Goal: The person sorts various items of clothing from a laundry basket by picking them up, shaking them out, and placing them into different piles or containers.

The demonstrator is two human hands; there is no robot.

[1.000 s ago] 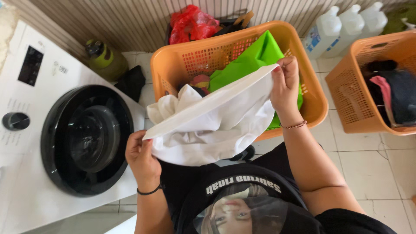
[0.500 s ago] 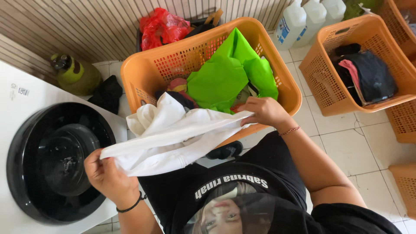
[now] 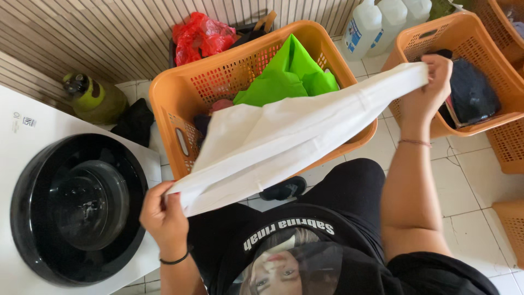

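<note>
Stretching a white cloth (image 3: 284, 139) diagonally across mid-frame, w/ both hands pinching its ends. Left hand (image 3: 164, 218) at lower left is closing fingers on the cloth's lower corner; right hand (image 3: 428, 90) at upper right is gripping the upper end, fingers curled shut on the fabric. Cloth is hanging taut btwn them, passing over the front of an orange laundry basket (image 3: 180, 98) at centre top, which is holding a green cloth (image 3: 289, 76) & other clothes. A white washing machine (image 3: 33, 125) w/ dark round door is sitting at lower left. A second orange basket (image 3: 480, 38) w/ dark clothes is standing at upper right. White plastic bottles (image 3: 363, 27) are standing at top, on the white tiled floor (image 3: 464, 186). Ribbed wall (image 3: 98, 38) is running along upper left.
</note>
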